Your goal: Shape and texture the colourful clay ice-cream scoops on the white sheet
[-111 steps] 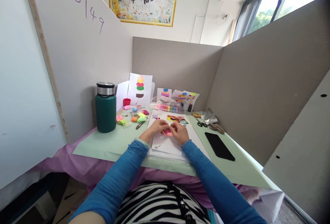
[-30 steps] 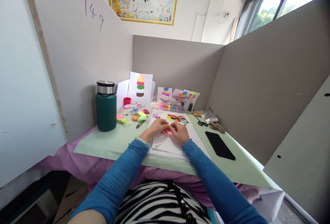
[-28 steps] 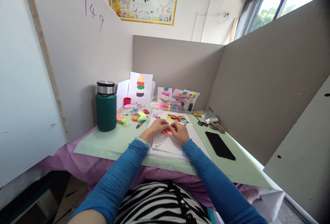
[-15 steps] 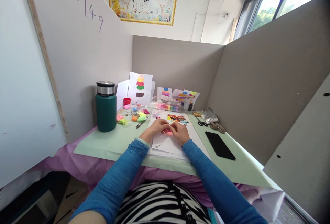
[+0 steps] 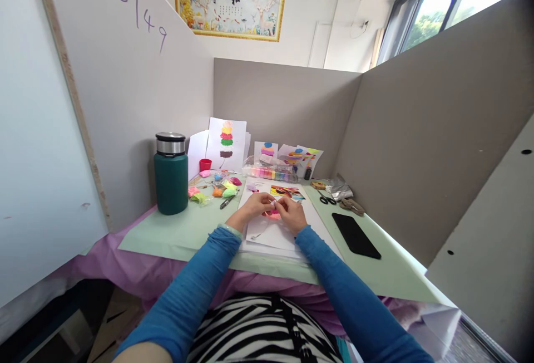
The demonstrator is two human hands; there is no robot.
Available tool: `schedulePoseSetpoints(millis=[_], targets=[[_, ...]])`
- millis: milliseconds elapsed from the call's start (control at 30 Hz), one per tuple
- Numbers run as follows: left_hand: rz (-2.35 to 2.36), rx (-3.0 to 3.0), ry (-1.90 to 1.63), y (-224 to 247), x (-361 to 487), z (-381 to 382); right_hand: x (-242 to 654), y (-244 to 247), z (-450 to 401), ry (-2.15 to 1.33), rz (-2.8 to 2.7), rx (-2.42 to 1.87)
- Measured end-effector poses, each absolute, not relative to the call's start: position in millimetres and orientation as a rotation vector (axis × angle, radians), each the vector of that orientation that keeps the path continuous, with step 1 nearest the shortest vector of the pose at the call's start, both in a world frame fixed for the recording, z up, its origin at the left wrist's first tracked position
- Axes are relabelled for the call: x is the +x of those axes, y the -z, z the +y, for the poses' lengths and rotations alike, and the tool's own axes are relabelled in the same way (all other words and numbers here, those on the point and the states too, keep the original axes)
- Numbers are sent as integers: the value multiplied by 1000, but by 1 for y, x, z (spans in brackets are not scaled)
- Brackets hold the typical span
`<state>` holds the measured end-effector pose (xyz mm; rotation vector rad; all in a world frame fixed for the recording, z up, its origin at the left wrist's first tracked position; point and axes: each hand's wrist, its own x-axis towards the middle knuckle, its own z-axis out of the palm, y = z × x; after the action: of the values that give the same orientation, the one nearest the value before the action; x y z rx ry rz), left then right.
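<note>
My left hand and my right hand meet above the white paper. Thumbs and fingertips of both close on a small pale lump of modelling clay, partly covered by the fingers. Just below them, a pink modelling clay shape lies on the paper, its upper part hidden by my hands. Behind my fingers a brightly coloured picture lies on the sheet, with a lilac clay piece to its left.
A green bottle stands at the left. Bagged coloured clay and a pen lie nearer the middle. On the right are scissors and a black phone. Drawings lean against the back partition.
The fingertips of both hands have shifted slightly, and more of the pale lump shows between them. The things on the table have stayed put.
</note>
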<state>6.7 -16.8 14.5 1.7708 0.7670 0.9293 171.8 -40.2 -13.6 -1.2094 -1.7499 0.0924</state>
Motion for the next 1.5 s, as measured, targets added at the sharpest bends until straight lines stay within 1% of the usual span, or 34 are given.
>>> schedulePoseSetpoints(millis=[267,567,733,1500], targets=[[855,1802,-933,-21,6,-23,172,13,-41,-123,-1756,-1189],[969,1759,-953,-21,8,-20,172,14,-39,-37,-1723,-1165],[944,1756,-943,-21,8,-21,172,15,-38,-78,-1763,-1123],[918,1794,-924,-24,8,-26,170,10,-43,-68,-1805,-1012]])
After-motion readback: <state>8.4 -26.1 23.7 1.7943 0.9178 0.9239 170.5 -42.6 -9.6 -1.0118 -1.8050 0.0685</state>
